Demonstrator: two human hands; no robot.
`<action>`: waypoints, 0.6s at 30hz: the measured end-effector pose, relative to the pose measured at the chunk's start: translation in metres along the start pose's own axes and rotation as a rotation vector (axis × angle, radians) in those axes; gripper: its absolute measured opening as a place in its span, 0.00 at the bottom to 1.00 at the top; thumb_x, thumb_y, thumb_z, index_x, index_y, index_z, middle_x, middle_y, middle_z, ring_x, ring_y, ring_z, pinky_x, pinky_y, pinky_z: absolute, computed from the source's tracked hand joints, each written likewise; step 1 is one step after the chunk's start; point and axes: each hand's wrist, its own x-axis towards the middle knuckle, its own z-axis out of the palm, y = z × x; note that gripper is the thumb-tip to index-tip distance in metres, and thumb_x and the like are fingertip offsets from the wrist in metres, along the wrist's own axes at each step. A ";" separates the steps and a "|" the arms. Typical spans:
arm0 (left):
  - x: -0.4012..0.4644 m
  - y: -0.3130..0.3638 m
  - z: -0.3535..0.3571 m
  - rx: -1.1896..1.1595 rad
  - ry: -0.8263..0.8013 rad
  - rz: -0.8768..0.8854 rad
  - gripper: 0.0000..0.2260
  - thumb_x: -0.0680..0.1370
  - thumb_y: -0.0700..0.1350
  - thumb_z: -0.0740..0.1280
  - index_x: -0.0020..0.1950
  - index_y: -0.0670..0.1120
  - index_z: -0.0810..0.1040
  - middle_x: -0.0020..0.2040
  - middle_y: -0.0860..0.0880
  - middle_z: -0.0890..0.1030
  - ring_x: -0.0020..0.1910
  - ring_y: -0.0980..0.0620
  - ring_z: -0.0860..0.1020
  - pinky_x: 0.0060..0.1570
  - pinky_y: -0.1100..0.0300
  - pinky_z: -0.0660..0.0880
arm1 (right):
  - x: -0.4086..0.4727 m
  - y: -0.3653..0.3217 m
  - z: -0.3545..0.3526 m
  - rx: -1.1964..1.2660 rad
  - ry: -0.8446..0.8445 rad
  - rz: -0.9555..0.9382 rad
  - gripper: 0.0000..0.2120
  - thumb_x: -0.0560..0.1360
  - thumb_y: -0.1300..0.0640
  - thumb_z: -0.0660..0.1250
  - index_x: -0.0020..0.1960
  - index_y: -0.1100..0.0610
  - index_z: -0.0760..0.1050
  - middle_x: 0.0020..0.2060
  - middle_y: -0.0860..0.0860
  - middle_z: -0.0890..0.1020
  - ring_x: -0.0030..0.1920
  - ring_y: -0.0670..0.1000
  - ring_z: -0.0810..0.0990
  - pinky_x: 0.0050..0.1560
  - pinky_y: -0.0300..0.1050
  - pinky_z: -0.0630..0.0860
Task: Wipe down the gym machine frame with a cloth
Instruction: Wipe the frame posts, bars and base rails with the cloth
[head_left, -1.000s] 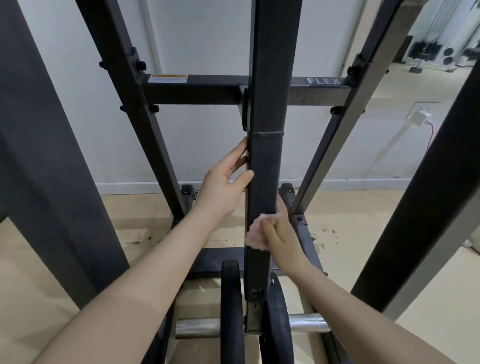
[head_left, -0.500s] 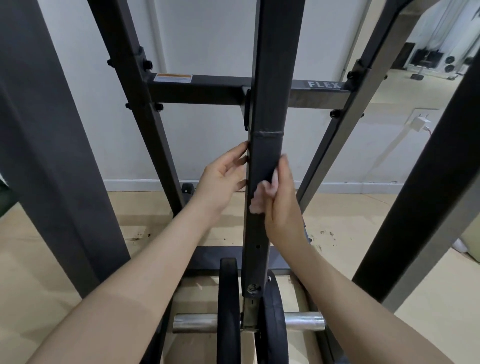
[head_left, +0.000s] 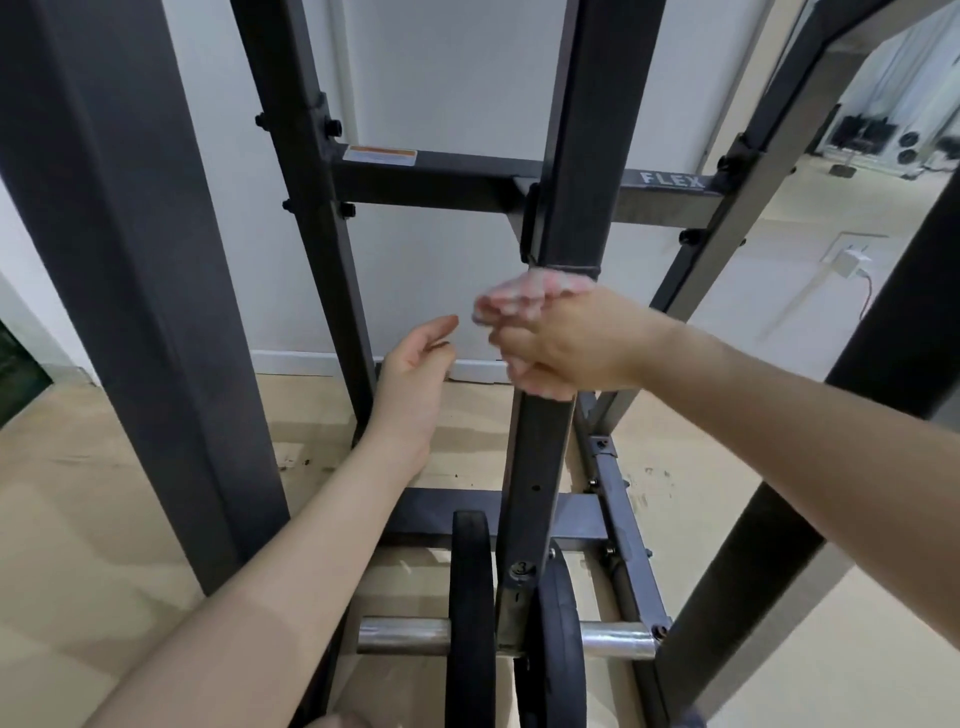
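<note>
A dark square centre post (head_left: 576, 156) of the gym machine frame rises through the middle of the view. My right hand (head_left: 566, 345) grips a small pink-white cloth (head_left: 519, 296) and holds it against the post's front, just under the weld seam. The cloth sticks out above and to the left of my fingers. My left hand (head_left: 415, 374) hovers left of the post with relaxed fingers, palm turned toward it, touching nothing. A crossbar (head_left: 431, 179) with a warning label joins the post behind.
Two black weight plates (head_left: 470, 618) sit on a steel peg (head_left: 402, 635) at the post's foot. Thick dark uprights (head_left: 135, 260) stand close at left and right (head_left: 883, 364). A white wall, a plugged-in charger (head_left: 852, 262) and light wooden floor lie behind.
My right hand has slid the cloth up the post from low down to just under the weld seam. My left hand has let go of the post and drawn back to the left.
</note>
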 end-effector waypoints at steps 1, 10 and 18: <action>-0.001 -0.002 0.000 -0.006 -0.009 -0.011 0.14 0.81 0.39 0.58 0.63 0.51 0.75 0.61 0.56 0.76 0.63 0.56 0.72 0.66 0.56 0.68 | 0.003 0.001 -0.004 -0.014 0.023 0.028 0.14 0.77 0.53 0.59 0.48 0.60 0.79 0.58 0.59 0.80 0.61 0.60 0.78 0.63 0.57 0.73; -0.012 -0.008 0.003 -0.004 -0.130 0.153 0.11 0.81 0.45 0.59 0.62 0.51 0.74 0.58 0.56 0.79 0.57 0.62 0.76 0.57 0.64 0.73 | -0.001 -0.022 -0.004 0.287 -0.014 0.113 0.09 0.80 0.59 0.57 0.51 0.64 0.72 0.42 0.58 0.79 0.39 0.55 0.76 0.40 0.49 0.75; 0.023 0.011 0.008 0.043 -0.140 -0.134 0.05 0.79 0.41 0.64 0.53 0.43 0.76 0.41 0.49 0.79 0.34 0.58 0.77 0.32 0.67 0.76 | -0.019 -0.009 0.015 -0.099 0.097 -0.196 0.19 0.82 0.60 0.47 0.50 0.61 0.77 0.56 0.58 0.81 0.61 0.58 0.78 0.68 0.54 0.67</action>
